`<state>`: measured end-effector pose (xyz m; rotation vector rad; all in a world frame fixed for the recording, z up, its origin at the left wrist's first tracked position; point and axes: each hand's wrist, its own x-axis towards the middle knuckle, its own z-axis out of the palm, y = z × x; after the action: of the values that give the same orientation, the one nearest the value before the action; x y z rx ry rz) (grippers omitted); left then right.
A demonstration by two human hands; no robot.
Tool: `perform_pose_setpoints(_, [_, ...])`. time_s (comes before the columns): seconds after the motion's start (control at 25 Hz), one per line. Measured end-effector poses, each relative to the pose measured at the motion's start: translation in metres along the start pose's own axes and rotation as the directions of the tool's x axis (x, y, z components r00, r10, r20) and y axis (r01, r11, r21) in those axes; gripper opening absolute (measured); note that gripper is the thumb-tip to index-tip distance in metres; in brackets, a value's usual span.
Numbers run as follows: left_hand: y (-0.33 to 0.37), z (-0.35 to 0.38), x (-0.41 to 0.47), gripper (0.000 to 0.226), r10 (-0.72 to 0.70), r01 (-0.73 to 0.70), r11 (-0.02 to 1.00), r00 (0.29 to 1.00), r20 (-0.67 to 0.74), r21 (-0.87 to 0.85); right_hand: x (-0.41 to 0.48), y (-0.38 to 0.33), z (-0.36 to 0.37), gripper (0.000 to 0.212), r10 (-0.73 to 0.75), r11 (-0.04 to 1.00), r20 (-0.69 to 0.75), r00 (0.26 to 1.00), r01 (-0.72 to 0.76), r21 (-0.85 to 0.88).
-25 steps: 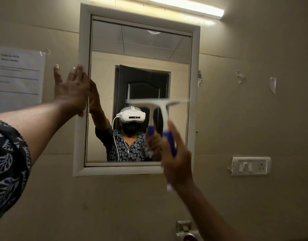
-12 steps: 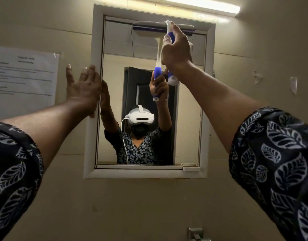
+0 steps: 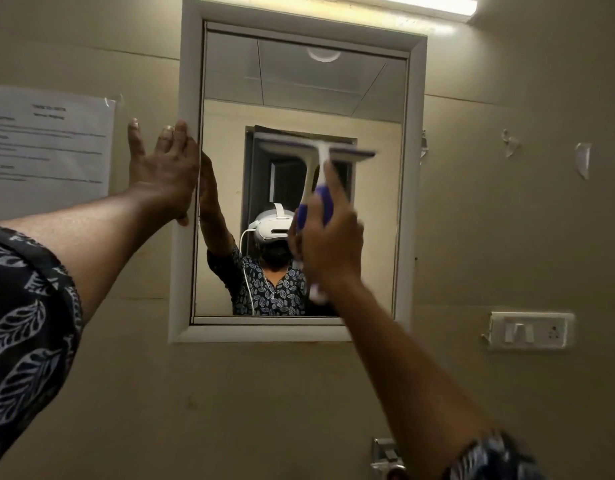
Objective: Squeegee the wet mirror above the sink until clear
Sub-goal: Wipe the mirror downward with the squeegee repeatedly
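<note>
A white-framed mirror (image 3: 368, 109) hangs on the beige wall. My right hand (image 3: 328, 244) grips the blue and white handle of a squeegee (image 3: 318, 152), whose blade lies level against the glass at about mid-height, right of centre. The squeegee and hand are blurred by motion. My left hand (image 3: 162, 169) presses flat with straight fingers on the left side of the mirror frame (image 3: 186, 202). The glass reflects me, a dark door and the ceiling.
A taped paper notice (image 3: 46, 143) is on the wall at the left. A switch and socket plate (image 3: 531, 330) sits at the lower right. A tube light (image 3: 420, 5) glows above the mirror. A metal tap fitting (image 3: 385, 459) shows at the bottom.
The squeegee went from mid-mirror up to the top edge, then came back down to mid-height. My left hand stayed on the frame.
</note>
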<state>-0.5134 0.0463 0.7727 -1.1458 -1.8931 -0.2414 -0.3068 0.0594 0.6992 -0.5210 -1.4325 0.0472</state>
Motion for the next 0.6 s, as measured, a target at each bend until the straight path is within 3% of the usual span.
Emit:
perform_pose_setpoints(0.16, [0.001,-0.001,-0.001,0.133,-0.003,0.003,1.000,1.000,0.002,0.004,-0.126,0.045,-0.011,0.048,0.077,0.997,0.115,0.990,-0.076,-0.019])
perform_pose_setpoints(0.32, [0.003,-0.004,-0.002,0.131,-0.008,0.008,1.000,1.000,0.008,0.000,-0.207,0.066,-0.021,0.049,0.127,0.990,0.131,0.983,-0.118,-0.075])
perform_pose_setpoints(0.44, [0.003,-0.005,-0.003,0.129,-0.002,0.002,1.000,1.000,0.002,-0.006,-0.233,0.064,-0.021,0.066,0.215,0.967,0.176,0.961,-0.185,-0.175])
perform_pose_setpoints(0.6, [0.003,-0.005,-0.003,0.129,-0.004,0.004,1.000,1.000,0.010,0.000,-0.205,0.044,-0.016,0.051,0.152,0.984,0.135,0.979,-0.137,-0.118])
